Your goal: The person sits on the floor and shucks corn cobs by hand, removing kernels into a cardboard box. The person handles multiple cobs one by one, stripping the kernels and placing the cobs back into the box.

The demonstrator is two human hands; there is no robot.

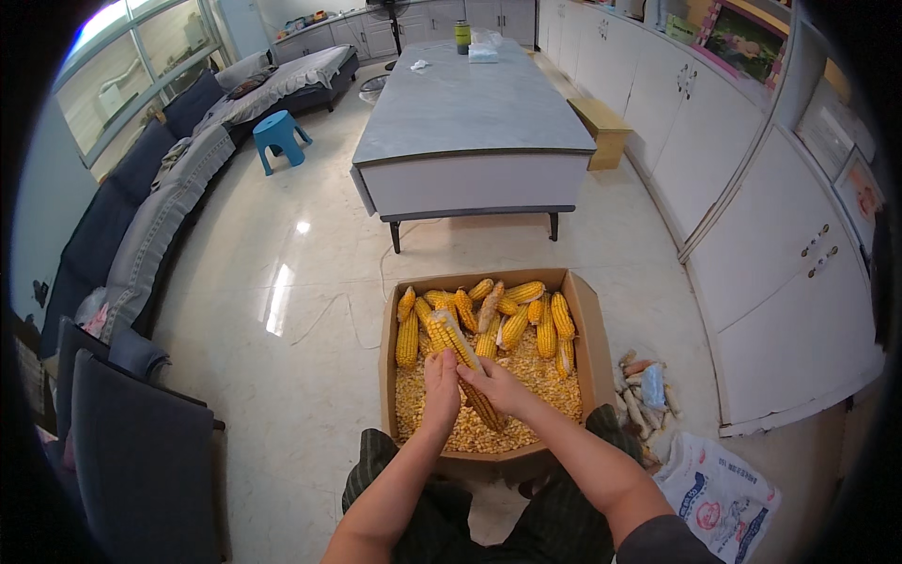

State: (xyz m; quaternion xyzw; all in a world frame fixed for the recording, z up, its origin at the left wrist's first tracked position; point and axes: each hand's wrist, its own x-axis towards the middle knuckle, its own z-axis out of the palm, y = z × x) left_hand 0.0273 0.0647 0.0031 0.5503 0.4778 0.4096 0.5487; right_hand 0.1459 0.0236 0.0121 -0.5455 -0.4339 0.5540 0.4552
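Observation:
Both my hands are around one large ear of yellow corn point(451, 335), which slants across the near half of an open cardboard box point(597, 338). My left hand point(442, 388) grips its left side, thumb up along the kernels. From the right, my right hand point(497, 388) holds the cob with its thumb on top. Part of the ear shows bare of kernels on its upper right side. Loose corn kernels point(550, 395) cover the box's bottom beneath my hands. Several other ears of corn point(516, 326) lie heaped along the box's far side.
Right of the box, a pile of stripped cobs point(638, 412) lies on the floor with a light blue object on it, near a printed white woven sack point(726, 493). Beyond stands a grey-topped table point(479, 106). A dark chair point(141, 451) is at the left, white cabinets point(775, 303) at the right.

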